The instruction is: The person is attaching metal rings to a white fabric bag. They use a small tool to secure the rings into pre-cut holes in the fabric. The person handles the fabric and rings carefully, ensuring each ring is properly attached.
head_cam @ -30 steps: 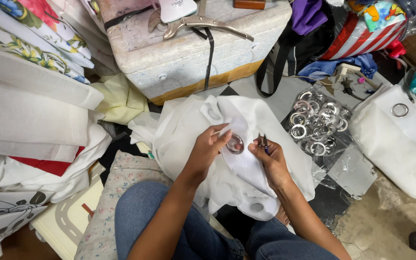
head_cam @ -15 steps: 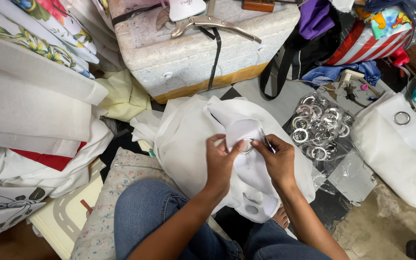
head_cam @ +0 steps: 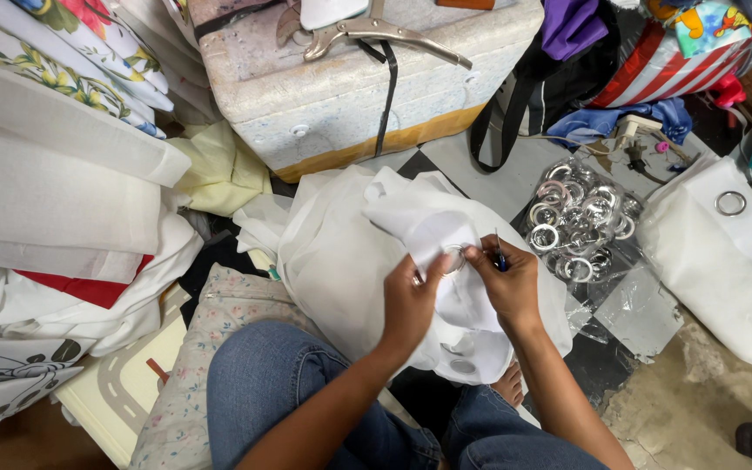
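Concrete floor [head_cam: 698,383], cluttered: white fabric [head_cam: 341,261], metal rings [head_cam: 580,218], foam box [head_cam: 350,96].

matt white cloth [head_cam: 350,261], shiny metal ring [head_cam: 454,258]

The cloth [head_cam: 350,261] in the lap is plain white, and the ring [head_cam: 454,258] at its fold is silver. The jeans [head_cam: 280,383] are mid blue. The cushion [head_cam: 198,348] is pale grey with small pink flowers. The box [head_cam: 350,96] is off-white and speckled, with a yellow band along its base and a black strap [head_cam: 385,96] across it. The loose rings [head_cam: 580,222] in their clear bag are silver. The folded fabric [head_cam: 71,78] is white with yellow flowers and green leaves. The bag [head_cam: 681,65] is striped red and white. Another cloth [head_cam: 567,22] is purple.
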